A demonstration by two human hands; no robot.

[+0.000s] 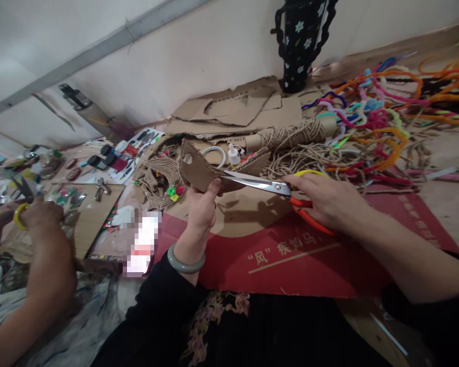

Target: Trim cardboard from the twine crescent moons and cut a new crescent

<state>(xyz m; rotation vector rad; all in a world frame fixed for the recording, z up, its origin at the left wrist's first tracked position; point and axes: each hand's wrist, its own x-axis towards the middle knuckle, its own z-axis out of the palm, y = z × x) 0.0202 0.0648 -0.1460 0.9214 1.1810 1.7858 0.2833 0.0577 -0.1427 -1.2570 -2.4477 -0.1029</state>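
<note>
My left hand (204,204) is closed on a curved piece of brown cardboard (196,165), thumb on the near side. In my right hand (325,199) are scissors (277,187) with orange and yellow handles. Their blades point left and reach the cardboard's notched edge beside my left thumb; how far the lower blade passes behind it is hidden. Below both hands lies a red cardboard sheet (290,260) with printed characters. Just behind the held piece are a small white-capped bottle (234,154) and a white ring (215,149).
Twine wound on a tube (290,133), colourful pipe cleaners (382,117) and a black flowered tumbler (299,46) stand or lie at the back right. Left are a phone (142,244), paint jars (112,157) and a co-worker's hand (44,214) with yellow-handled scissors.
</note>
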